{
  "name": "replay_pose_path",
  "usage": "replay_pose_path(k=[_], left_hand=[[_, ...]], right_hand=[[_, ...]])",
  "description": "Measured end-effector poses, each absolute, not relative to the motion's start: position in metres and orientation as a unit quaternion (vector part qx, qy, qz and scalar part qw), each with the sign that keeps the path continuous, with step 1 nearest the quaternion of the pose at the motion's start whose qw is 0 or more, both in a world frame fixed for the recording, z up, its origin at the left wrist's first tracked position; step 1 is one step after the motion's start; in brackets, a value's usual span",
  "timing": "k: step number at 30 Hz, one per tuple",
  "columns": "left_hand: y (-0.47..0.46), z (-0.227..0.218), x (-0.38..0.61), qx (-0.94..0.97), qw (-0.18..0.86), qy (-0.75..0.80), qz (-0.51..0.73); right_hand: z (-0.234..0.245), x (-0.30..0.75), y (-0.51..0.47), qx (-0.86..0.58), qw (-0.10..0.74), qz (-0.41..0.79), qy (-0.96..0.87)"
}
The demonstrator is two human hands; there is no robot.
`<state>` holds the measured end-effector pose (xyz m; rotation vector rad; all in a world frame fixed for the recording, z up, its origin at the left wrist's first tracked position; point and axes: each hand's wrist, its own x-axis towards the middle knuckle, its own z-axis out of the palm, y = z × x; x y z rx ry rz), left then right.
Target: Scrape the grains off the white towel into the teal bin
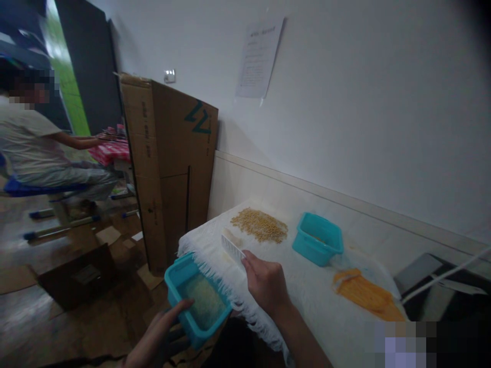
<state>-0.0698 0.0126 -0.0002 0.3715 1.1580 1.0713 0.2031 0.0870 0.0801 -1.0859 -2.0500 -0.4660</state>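
Observation:
My left hand (pixel 165 327) grips the near side of a teal plastic bin (pixel 214 327), its thumb over the rim. Pale grains that look like rice (pixel 206 302) lie inside, and the bin is held just below the table's fringed edge. In my right hand (pixel 268 283) is a white comb-like tool (pixel 231 249) with a slotted face, standing on edge over the white cloth (pixel 307 306). A little pale grain (pixel 229 236) sits beside the tool. Behind it spreads a heap of yellow beans (pixel 261 225), likely soybeans.
A second teal bin (pixel 317 255) stands by the wall, with some beans in it. To its right lie an orange cloth (pixel 364 295) and a clear bag. A tall cardboard box (pixel 180 168) rises at the table's left. Beyond it a person (pixel 34 138) sits at another table.

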Motion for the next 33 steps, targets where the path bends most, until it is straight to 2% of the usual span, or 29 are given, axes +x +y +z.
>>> replay_pose_path(k=[7,23,33], left_hand=[[0.008,0.01,-0.069,0.175,0.701,0.494,0.483],[0.011,0.004,-0.068,0.163,0.7,0.509,0.474],[0.011,-0.004,-0.074,0.169,0.703,0.501,0.476]], right_hand=[[0.081,0.206,0.088,-0.434,0.42,-0.149,-0.783],[0.072,0.208,0.074,-0.399,0.402,-0.236,-0.789],[0.076,0.198,0.08,-0.394,0.404,-0.226,-0.794]])
